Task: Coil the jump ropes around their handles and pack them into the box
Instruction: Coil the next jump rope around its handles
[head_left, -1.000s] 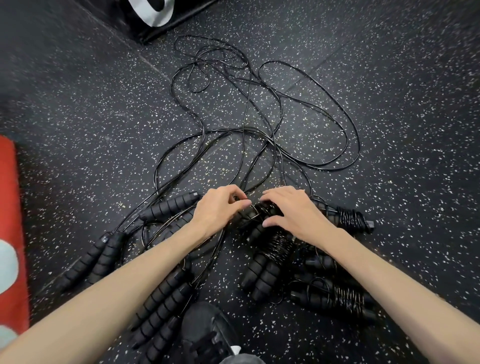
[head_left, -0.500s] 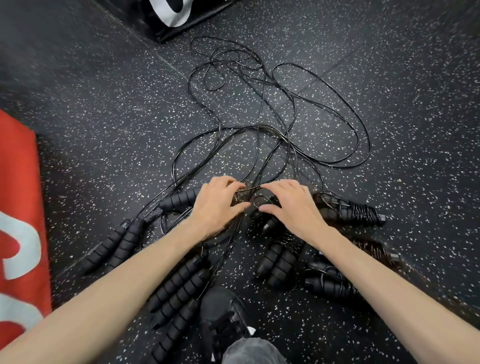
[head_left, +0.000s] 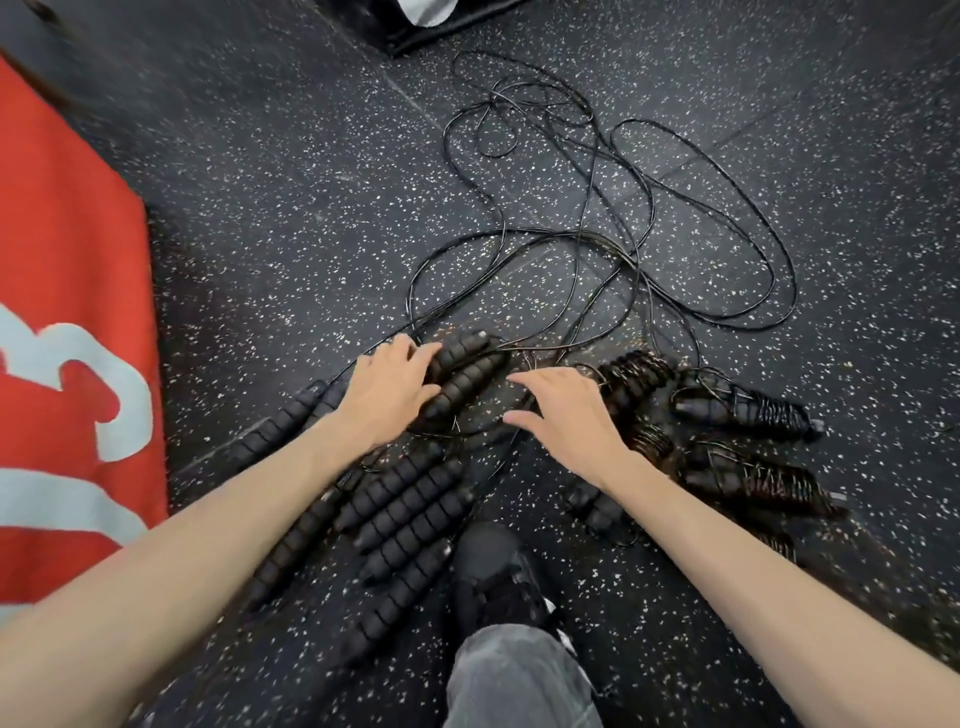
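On the speckled black floor (head_left: 260, 218) in front of us lie the jump ropes, their thin black cords (head_left: 613, 223) spread in loose tangled loops farther out. Our left hand (head_left: 387, 392) rests on a pair of ribbed foam handles (head_left: 465, 371), fingers curled over their near ends, so that grip is closed on the handles. Our right hand (head_left: 563, 418) hovers just beside them with fingers spread and relaxed, its grip open and holding nothing, though motion blur softens the fingertips. To the right of that hand sit several coiled bundles (head_left: 748, 410), cord wound tightly around their handles, lying side by side. Nearer to us, below the left forearm, a row of uncoiled handles (head_left: 410, 506) lies close together. Our black shoe (head_left: 493, 577) and grey trouser leg (head_left: 519, 680) show at the bottom, and a red mat (head_left: 67, 312) with pale lettering fills the left edge. We cannot pick out a box with certainty.
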